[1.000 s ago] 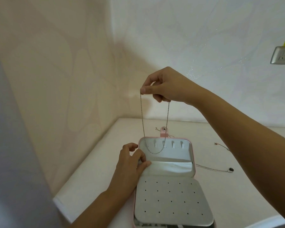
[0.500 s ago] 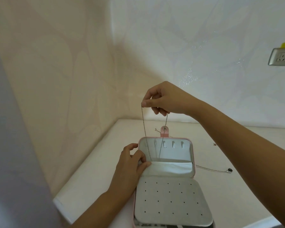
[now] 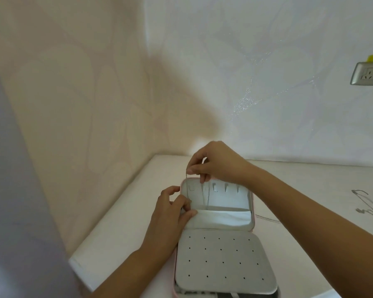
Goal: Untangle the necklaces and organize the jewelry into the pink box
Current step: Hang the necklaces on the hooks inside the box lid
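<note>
Item: necklace (image 3: 208, 198), pinched in our right hand (image 3: 218, 164) at 12 o'clock of the pink box (image 3: 253, 203) lid. Left hand (image 3: 172, 211) grips the pink box at 9 o'clock. We'd seat the chain on one hook (image 3: 226, 187) and tuck the slack into the pocket (image 3: 224, 218).

Pink box (image 3: 253, 208): near end cut off by the bottom edge. Chain (image 3: 208, 198) pinched by the right hand (image 3: 220, 164): faint, blurred, lower end hidden behind the box's lid pocket. Necklace (image 3: 267, 218) just right of the box: mostly hidden by the right forearm. Wall socket (image 3: 370, 74), far right above the box: cut by the edge.
</note>
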